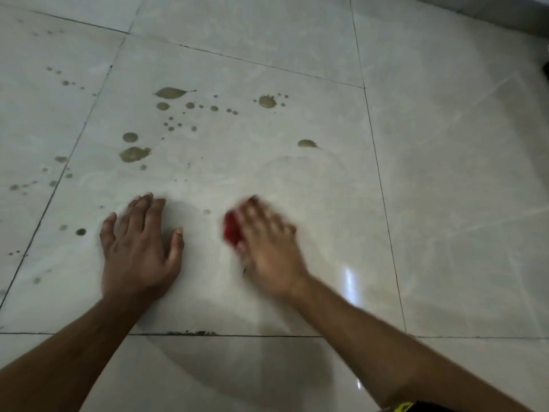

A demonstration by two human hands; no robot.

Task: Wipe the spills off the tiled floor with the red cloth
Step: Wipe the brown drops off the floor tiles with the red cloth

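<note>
Brownish spills dot the pale tiled floor [445,173]: a leaf-shaped puddle [170,92], a round blot [267,101], a double blot [134,154], a small streaked one [307,143] and several droplets around them. My right hand [267,245], blurred by motion, presses flat on the red cloth [232,230], of which only a bunched edge shows to the left of my fingers. My left hand [138,248] rests flat on the tile with fingers spread, a hand's width left of the cloth. One faint drop [207,212] lies between the hands.
Dark grout lines divide the tiles, one running across just below my wrists [222,335]. More droplets trail over the left-hand tile [61,159]. A dark wall base [490,13] borders the floor at the top right. A bright glare patch [350,281] lies right of my right forearm.
</note>
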